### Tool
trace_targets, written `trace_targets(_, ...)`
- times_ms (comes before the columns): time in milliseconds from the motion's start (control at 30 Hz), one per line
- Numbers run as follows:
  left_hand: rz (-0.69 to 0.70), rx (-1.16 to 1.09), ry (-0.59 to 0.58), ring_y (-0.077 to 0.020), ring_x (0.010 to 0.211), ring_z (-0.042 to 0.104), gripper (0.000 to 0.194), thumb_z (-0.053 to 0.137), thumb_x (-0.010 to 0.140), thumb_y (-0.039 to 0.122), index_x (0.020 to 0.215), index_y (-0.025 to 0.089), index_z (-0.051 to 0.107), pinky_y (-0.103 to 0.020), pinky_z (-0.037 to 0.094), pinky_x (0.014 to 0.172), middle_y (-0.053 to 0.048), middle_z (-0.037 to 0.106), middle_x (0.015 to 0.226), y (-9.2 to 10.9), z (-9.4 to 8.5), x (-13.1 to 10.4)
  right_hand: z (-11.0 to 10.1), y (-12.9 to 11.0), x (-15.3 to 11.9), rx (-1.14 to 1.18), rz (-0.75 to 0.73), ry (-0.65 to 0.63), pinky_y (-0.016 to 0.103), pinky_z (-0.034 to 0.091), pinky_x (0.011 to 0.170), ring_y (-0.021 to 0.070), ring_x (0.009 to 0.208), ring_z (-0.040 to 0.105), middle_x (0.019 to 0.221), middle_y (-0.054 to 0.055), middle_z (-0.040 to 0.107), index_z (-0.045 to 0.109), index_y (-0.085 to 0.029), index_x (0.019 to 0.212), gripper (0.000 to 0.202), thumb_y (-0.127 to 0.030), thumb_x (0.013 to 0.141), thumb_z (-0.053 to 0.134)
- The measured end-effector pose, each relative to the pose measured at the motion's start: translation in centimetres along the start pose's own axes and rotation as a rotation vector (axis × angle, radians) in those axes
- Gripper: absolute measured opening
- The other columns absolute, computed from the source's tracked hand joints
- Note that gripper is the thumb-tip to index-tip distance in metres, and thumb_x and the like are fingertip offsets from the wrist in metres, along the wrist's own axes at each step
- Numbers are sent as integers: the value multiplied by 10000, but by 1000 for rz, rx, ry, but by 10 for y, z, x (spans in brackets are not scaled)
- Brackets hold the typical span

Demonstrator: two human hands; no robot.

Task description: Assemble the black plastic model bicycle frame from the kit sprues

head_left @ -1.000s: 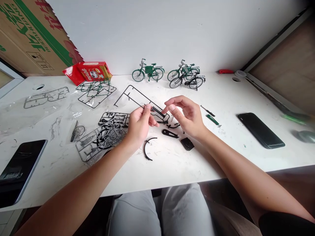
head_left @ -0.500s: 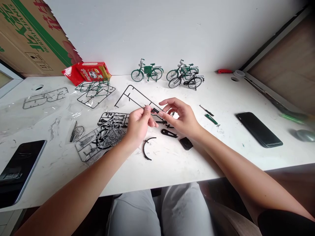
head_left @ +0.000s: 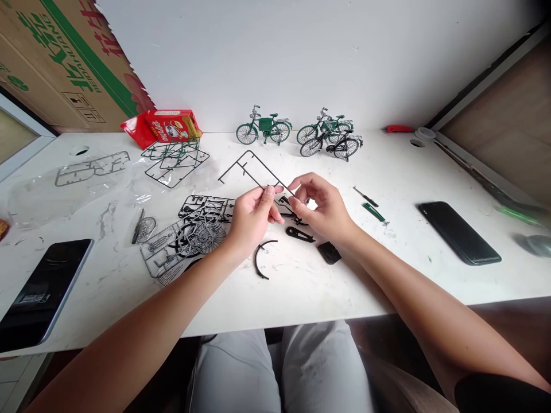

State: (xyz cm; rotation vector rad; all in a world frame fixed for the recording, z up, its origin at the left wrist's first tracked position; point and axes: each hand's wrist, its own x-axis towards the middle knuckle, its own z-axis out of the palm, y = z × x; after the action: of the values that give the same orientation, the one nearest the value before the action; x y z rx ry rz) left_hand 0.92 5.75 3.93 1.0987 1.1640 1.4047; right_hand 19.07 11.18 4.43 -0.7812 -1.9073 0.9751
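A thin black plastic sprue frame [head_left: 262,162] is held above the desk, its bare runners pointing away from me. My left hand [head_left: 253,217] pinches it between thumb and fingers. At the right end of the same frame, my right hand [head_left: 321,203] closes thumb and fingertips on a runner. The spot between the fingertips is partly hidden. Underneath lie more black sprue parts [head_left: 204,207] and a grey wheel sprue [head_left: 209,236]. Close below the hands are a curved black mudguard-like piece [head_left: 258,261], a black slotted part [head_left: 299,234] and a black rectangular piece [head_left: 329,252].
Model bicycles, a green one [head_left: 264,126] and a black one [head_left: 331,146] among them, stand along the back wall. A red packet [head_left: 174,125] and clear plastic bags lie left. Phones rest at the left [head_left: 45,289] and right [head_left: 460,232], with a small screwdriver [head_left: 365,197] and green tool [head_left: 375,213].
The view has swung slightly left. A small black piece that showed between my fingertips is now out of sight, and my right fingertips have closed nearer the sprue runner.
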Motion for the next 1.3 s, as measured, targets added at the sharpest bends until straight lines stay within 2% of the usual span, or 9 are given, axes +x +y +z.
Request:
trace_targets(100,-7,-26,25,-121,578,673,422,631,1047,556,1089,151,745,-236,502,625,15,632,616,0,-1,1,0,1,1,-17,57,-13,329,493,718,157,685,556,742,-40,602,661,-254,1180,281,-432,981,752)
trace_targets(233,-8,-63,77,-110,550,653,384,611,1068,522,1026,154,714,-227,489,601,31,593,600,1,-2,4,0,-1,4,-143,32,-64,364,489,807,191,815,604,840,42,703,765,-215,885,448,-592,1057,594)
trace_targets(400,2,-92,168,-106,527,638,354,583,1086,498,994,167,666,-222,487,585,57,544,585,1,-4,9,-3,-6,5,-67,33,4,395,470,835,189,713,532,660,15,527,686,-215,715,672,-720,1072,422)
trace_targets(567,-4,-104,186,-99,526,634,319,571,1099,460,1006,168,659,-213,489,584,61,545,595,0,-6,12,-4,-9,4,-32,16,-53,389,461,825,188,722,532,662,20,552,617,-218,645,653,-667,1088,448)
trace_targets(767,-14,-139,179,-102,524,631,303,535,1118,426,983,177,644,-221,511,604,60,543,586,-1,-6,11,-3,3,4,-151,-8,75,382,502,863,210,898,609,942,32,659,708,-248,1148,324,-537,1002,713)
trace_targets(900,-19,-136,167,-101,527,635,310,540,1115,439,983,177,642,-217,498,593,61,539,590,0,-5,9,-3,2,4,-78,52,62,382,517,827,202,809,657,818,-5,649,649,-253,1197,352,-558,1023,674)
trace_targets(1067,-30,-91,119,-106,538,660,328,555,1104,470,1025,165,648,-219,498,599,59,557,590,-1,-3,7,0,-2,3,110,61,-19,387,557,889,227,965,733,959,28,750,586,-273,1378,487,-520,989,742)
trace_targets(1233,9,-83,151,-134,561,706,377,627,1078,429,1351,228,465,-226,511,612,73,666,635,-2,0,6,1,1,3,146,18,-6,366,571,895,223,1027,715,991,28,719,576,-284,1372,517,-460,946,809)
trace_targets(1300,-5,-81,129,-135,573,712,355,631,1073,447,1316,227,494,-228,510,611,60,679,650,-1,0,5,-1,3,4,131,14,-25,364,581,894,224,1044,698,1028,36,696,586,-286,1357,486,-480,959,787)
